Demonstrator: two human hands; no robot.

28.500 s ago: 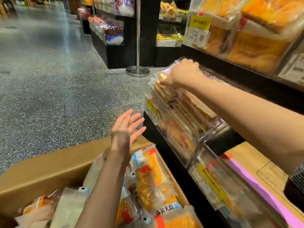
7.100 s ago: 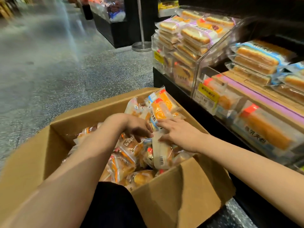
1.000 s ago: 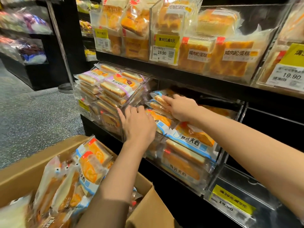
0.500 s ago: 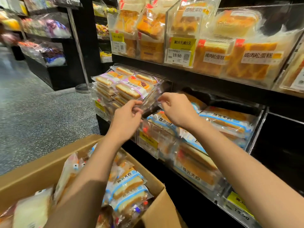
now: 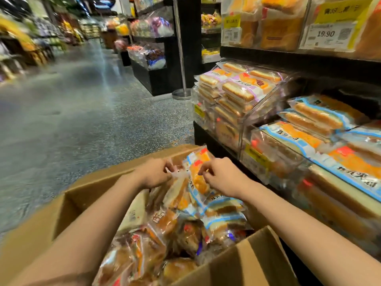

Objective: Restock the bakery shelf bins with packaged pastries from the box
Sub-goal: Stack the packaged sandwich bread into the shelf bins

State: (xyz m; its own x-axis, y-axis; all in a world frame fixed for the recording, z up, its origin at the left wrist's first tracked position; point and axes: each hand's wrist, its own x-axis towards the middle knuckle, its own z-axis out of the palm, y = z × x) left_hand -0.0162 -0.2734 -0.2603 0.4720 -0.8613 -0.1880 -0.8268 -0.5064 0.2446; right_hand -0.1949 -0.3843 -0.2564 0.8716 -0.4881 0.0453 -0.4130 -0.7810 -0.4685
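We have both hands in the box, working at one orange pastry pack that stands up at the far end of the heap. Our right hand has its fingers curled narrow, pinching the pack's right edge. Our left hand pinches a clear wrapper edge just left of that pack; blur keeps us from telling whether it belongs to the same pack or to its neighbour. Below and behind both grips, towards us, the box is heaped with more packs, blue-and-white ones nearest the right grip, brown and orange ones closer to us. To the right of the right grip, a clear bin holds blue-edged pastries stacked above its rim. Up and beyond the grips, a second bin is piled with purple-wrapped slices. Above it, a shelf carries bread bags and a price tag reading 19.90. Left of the left grip lies speckled floor, with a metal post standing beyond.
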